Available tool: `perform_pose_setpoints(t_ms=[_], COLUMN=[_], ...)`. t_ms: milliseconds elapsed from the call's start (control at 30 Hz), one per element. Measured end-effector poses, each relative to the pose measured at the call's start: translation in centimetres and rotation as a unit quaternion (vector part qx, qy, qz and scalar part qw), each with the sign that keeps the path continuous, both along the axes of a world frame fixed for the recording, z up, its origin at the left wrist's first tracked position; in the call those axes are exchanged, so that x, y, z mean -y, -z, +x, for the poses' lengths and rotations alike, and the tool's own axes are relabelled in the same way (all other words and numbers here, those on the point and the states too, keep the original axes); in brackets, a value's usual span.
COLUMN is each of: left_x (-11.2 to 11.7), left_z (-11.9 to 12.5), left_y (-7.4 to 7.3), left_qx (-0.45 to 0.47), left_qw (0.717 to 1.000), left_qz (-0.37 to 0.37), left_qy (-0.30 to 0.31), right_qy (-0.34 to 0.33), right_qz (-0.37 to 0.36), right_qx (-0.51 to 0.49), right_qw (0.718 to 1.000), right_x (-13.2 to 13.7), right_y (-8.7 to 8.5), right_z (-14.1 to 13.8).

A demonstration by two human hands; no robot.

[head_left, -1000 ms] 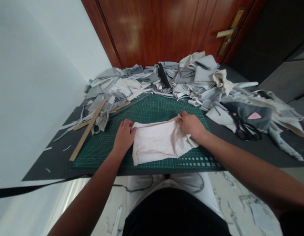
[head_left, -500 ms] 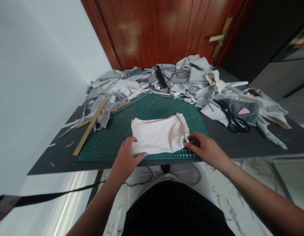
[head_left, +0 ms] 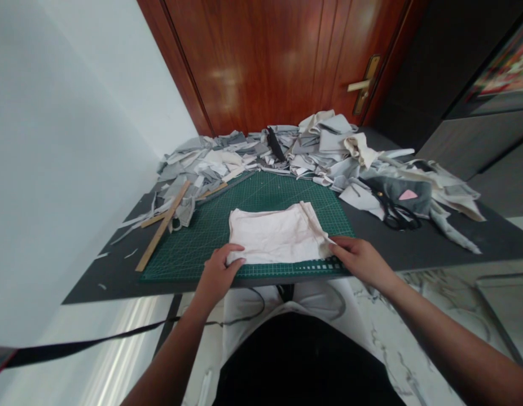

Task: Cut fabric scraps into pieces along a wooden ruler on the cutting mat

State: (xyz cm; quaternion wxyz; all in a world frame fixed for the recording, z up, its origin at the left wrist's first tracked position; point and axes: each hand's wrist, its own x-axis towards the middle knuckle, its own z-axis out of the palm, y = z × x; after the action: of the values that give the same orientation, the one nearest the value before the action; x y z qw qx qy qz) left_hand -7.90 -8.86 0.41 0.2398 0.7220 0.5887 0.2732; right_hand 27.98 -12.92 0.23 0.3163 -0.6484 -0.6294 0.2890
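Observation:
A cream-white piece of fabric (head_left: 273, 234) lies roughly rectangular on a green cutting mat (head_left: 172, 248), with a seam or fold running down its right side. My left hand (head_left: 219, 273) pinches the fabric's near left corner between thumb and fingers. At the near right corner, my right hand (head_left: 360, 259) grips the fabric edge, the fingertips closed on it and pulling it slightly outward. Part of that corner is hidden under the right fingers.
Behind the mat lies a long heap of grey and white fabric scraps (head_left: 329, 144). Black scissors (head_left: 396, 214) rest at the right near a grey cloth. A wooden ruler (head_left: 163, 225) lies slanted at the left. A wooden door (head_left: 261, 62) stands behind the table.
My right hand has drawn the fabric's near right corner outward, so the right side lies flatter and less bunched. My left hand still holds the left corner. The view has shifted slightly.

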Motion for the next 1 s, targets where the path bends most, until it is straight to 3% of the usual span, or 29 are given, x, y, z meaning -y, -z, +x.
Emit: perform_pose_setpoints(t_ms=[333,467,533,633,700,767,867,1000], left_x=[0.8,2.4,2.7,1.0,-1.3,-3.7,-5.9,-6.0], left_z=[0.7,2.7,4.8,9.0,11.1,11.9,10.4,7.2], left_y=[-0.8,-2.4,-3.6,-4.4,-3.8,-2.5,-0.6,0.5], left_qx=[-0.093,-0.122,-0.086,0.038,0.080,0.046,-0.116,-0.278], left_qw=[0.991,0.976,0.975,0.977,0.982,0.994,0.992,0.959], left_qz=[0.001,0.119,0.193,0.199,0.150,0.084,0.014,0.051], left_qy=[-0.098,-0.135,-0.070,0.064,0.078,0.058,0.052,0.030], right_qy=[0.102,0.111,0.046,-0.096,-0.136,-0.135,-0.108,-0.061], right_qz=[0.052,0.204,0.259,0.230,0.177,0.124,0.082,0.070], right_qx=[0.162,0.180,0.178,0.158,0.176,0.219,0.277,0.313], right_qw=[0.980,0.956,0.948,0.956,0.959,0.959,0.951,0.945], right_x=[0.6,1.3,1.0,-1.1,-3.1,-4.8,-5.8,-5.6], right_y=[0.6,-0.7,-1.9,-2.6,-2.0,-0.8,0.9,1.9], right_z=[-0.6,-3.1,-6.1,-11.4,-13.9,-14.9,-14.0,-11.4])
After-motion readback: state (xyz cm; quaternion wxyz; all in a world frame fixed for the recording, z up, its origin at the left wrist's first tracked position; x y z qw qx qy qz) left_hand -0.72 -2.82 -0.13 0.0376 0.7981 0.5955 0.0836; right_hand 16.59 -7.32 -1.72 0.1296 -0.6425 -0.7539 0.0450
